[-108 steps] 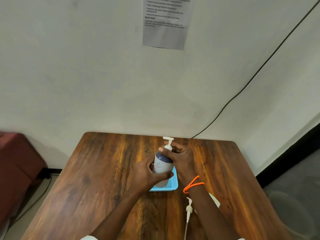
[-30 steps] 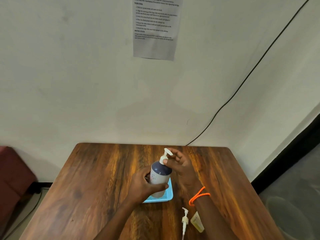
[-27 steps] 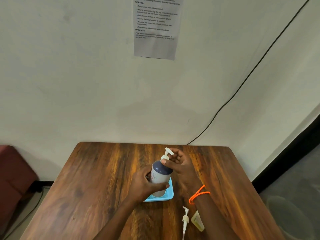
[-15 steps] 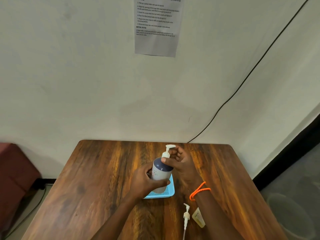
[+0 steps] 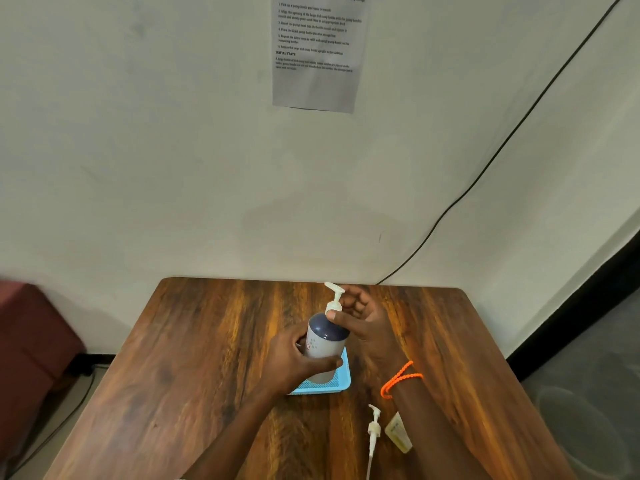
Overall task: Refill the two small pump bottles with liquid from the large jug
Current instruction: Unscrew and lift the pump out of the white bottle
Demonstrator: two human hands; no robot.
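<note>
A tray (image 5: pixel 341 386) is set mid-table (image 5: pixel 194 358), with a pump bottle (image 5: pixel 325 344) over it; a loose pump (image 5: pixel 373 431) lies nearer the front edge, right of centre.

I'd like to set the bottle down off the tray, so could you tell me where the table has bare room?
The table's left half, from the wall edge to the near edge, is bare. Right of the right hand is a bare strip. Crowded: blue tray, loose pump and small bottle near centre.

2 pump heads (image 5: pixel 334 296); 1 tray (image 5: pixel 343 384)
</note>
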